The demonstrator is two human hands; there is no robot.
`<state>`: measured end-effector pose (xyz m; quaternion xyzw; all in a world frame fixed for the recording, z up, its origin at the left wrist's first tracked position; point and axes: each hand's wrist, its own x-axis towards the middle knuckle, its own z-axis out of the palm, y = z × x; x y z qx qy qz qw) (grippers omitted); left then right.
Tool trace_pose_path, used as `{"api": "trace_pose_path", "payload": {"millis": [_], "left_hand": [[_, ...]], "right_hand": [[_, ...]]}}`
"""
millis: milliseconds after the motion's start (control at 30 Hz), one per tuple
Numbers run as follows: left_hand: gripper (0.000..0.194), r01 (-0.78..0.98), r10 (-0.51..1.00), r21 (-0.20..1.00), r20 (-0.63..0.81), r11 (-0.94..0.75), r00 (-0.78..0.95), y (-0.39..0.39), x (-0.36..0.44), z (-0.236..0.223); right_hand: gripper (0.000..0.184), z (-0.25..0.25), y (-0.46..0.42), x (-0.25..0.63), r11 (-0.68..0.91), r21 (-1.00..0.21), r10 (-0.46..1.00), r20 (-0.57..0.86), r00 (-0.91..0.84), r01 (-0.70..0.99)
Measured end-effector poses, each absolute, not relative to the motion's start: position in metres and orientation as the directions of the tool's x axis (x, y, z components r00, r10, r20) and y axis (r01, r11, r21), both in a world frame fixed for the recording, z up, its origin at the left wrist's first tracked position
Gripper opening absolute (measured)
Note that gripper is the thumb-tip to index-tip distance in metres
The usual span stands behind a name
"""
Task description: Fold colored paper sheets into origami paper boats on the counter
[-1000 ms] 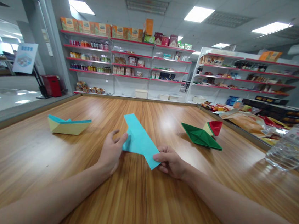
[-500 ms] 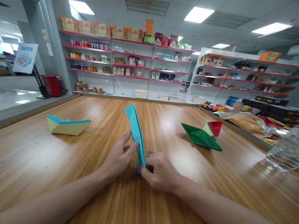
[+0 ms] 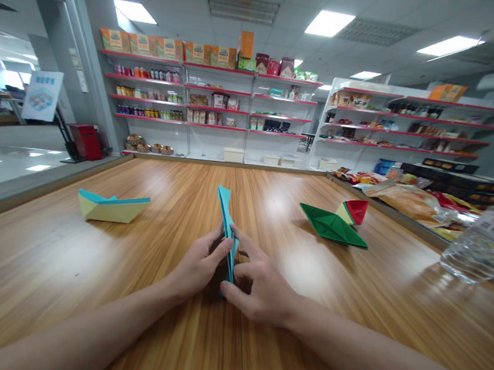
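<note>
A folded piece of blue paper (image 3: 224,199) stands on edge between my hands, its long side running away from me. My left hand (image 3: 198,265) pinches it near the middle, thumb on the near face and fingers behind. On the other side, my right hand (image 3: 261,283) grips its near end with the thumb, while the index finger reaches forward along the paper. To the left sits a yellow and blue paper boat (image 3: 112,209). A green paper boat (image 3: 333,225) lies to the right, with a red and yellow folded paper piece (image 3: 354,213) just behind it.
All this is on a wooden table (image 3: 151,340). At the right edge stands a clear plastic bottle (image 3: 479,247), near bagged snacks (image 3: 404,201) and dark boxes (image 3: 454,180). Stocked shelves (image 3: 215,108) line the far side beyond the table.
The blue paper has turned more edge-on and its far end has come lower. My right index finger has stretched forward along it; my left hand keeps its pinch.
</note>
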<state>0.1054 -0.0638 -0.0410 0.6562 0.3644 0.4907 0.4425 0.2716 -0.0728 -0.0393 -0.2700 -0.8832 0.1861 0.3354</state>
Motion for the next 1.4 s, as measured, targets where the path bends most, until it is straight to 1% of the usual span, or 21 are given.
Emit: {"api": "trace_pose_path", "payload": {"millis": [67,133,167,233,267,333,367,433,500,633,767,933,1033,1167,1233,1400], "left_hand": [[0.038,0.048,0.913,0.939,0.319,-0.342,0.254,-0.064,0.105,-0.040],[0.035,0.073,0.908,0.926,0.344,-0.370,0.238,-0.064,0.105,-0.039],[0.034,0.084,0.904,0.920,0.354,-0.382,0.238,-0.064,0.105,-0.039],[0.034,0.098,0.898,0.915,0.356,-0.391,0.257,-0.065,0.106,-0.039],[0.035,0.100,0.897,0.917,0.348,-0.386,0.273,-0.065,0.106,-0.039],[0.035,0.096,0.894,0.922,0.332,-0.374,0.302,-0.066,0.106,-0.039],[0.034,0.090,0.892,0.924,0.330,-0.372,0.308,-0.066,0.106,-0.039],[0.033,0.075,0.887,0.921,0.343,-0.382,0.309,-0.066,0.106,-0.038],[0.031,0.076,0.877,0.909,0.371,-0.410,0.304,-0.065,0.106,-0.038],[0.026,0.102,0.864,0.889,0.397,-0.446,0.308,-0.062,0.103,-0.039],[0.022,0.073,0.903,0.928,0.333,-0.365,0.271,-0.062,0.102,-0.040],[0.016,-0.069,0.928,0.963,0.269,-0.260,0.257,-0.063,0.105,-0.041],[0.019,-0.128,0.933,0.966,0.250,-0.223,0.259,-0.064,0.105,-0.041],[0.037,-0.185,0.947,0.962,0.239,-0.201,0.215,-0.064,0.103,-0.042],[0.043,-0.201,0.947,0.959,0.243,-0.202,0.210,-0.063,0.102,-0.042],[0.046,-0.215,0.938,0.952,0.265,-0.218,0.222,-0.060,0.100,-0.046]], "right_hand": [[0.025,-0.039,-0.072,0.272,0.765,-0.561,0.614,0.484,-0.624,0.317],[0.027,-0.039,-0.070,0.271,0.734,-0.614,0.645,0.497,-0.580,0.290],[0.025,-0.040,-0.068,0.271,0.709,-0.649,0.672,0.506,-0.541,0.275],[0.012,-0.042,-0.064,0.270,0.627,-0.746,0.749,0.498,-0.438,0.223],[0.011,-0.044,-0.062,0.269,0.575,-0.797,0.787,0.476,-0.392,0.187],[0.032,-0.049,-0.058,0.269,0.486,-0.863,0.841,0.419,-0.342,0.137],[0.039,-0.051,-0.056,0.269,0.465,-0.874,0.853,0.401,-0.335,0.137],[0.047,-0.054,-0.054,0.270,0.468,-0.868,0.854,0.395,-0.340,0.167],[0.050,-0.055,-0.053,0.271,0.478,-0.858,0.851,0.398,-0.343,0.190],[0.053,-0.053,-0.055,0.272,0.439,-0.883,0.856,0.355,-0.376,0.166],[0.049,-0.050,-0.058,0.271,0.402,-0.909,0.846,0.323,-0.425,0.108],[0.045,-0.047,-0.059,0.272,0.388,-0.920,0.830,0.324,-0.455,0.053],[0.044,-0.047,-0.058,0.272,0.368,-0.930,0.830,0.325,-0.454,0.008],[0.043,-0.047,-0.057,0.271,0.357,-0.934,0.828,0.329,-0.454,-0.026],[0.042,-0.046,-0.056,0.271,0.358,-0.933,0.827,0.330,-0.456,-0.026],[0.042,-0.044,-0.057,0.271,0.377,-0.926,0.823,0.343,-0.452,-0.016]]}}
